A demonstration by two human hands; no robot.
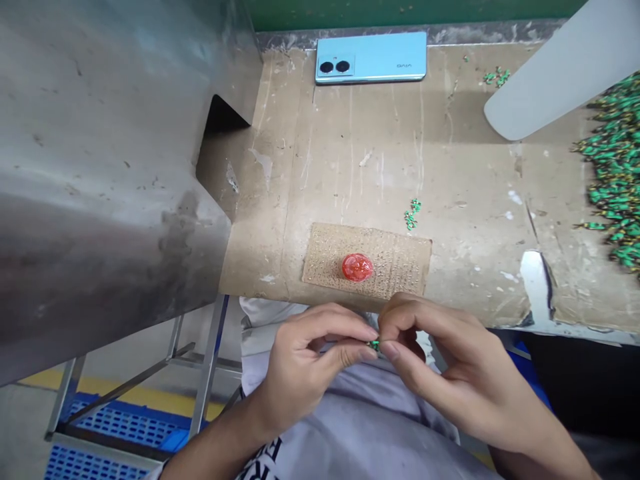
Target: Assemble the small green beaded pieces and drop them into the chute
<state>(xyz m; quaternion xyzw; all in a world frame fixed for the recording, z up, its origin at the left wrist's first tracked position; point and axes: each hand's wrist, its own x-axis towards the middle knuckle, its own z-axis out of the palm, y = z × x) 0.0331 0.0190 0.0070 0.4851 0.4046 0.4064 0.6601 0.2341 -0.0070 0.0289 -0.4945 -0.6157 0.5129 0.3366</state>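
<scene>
"What's biggest here?"

"A steel hood [100,200] fills the left side, slanting over a bench [380,167] topped with worn cardboard."

"What's on the bench?"

"A loose heap of green parts [615,167] lies along the right edge, beside a white paddle [560,73]. A blue phone [371,58] lies back up at the far edge, its long axis running left to right."

"Anything closer?"

"A small green cluster [413,215] sits just above a brown pad [367,261] near the bench's front edge. A red lump [357,267] rests on the pad."

"And the hands?"

"They're together over a grey shirt [350,427], just in front of the bench. The left hand [305,367] and right hand [440,353] meet at the fingertips, pinching a tiny green part [374,345] between them."

"Which way does it point?"

"Its long axis seems to run roughly left to right, but the fingers hide most of it, so I can't tell its ends apart."
</scene>
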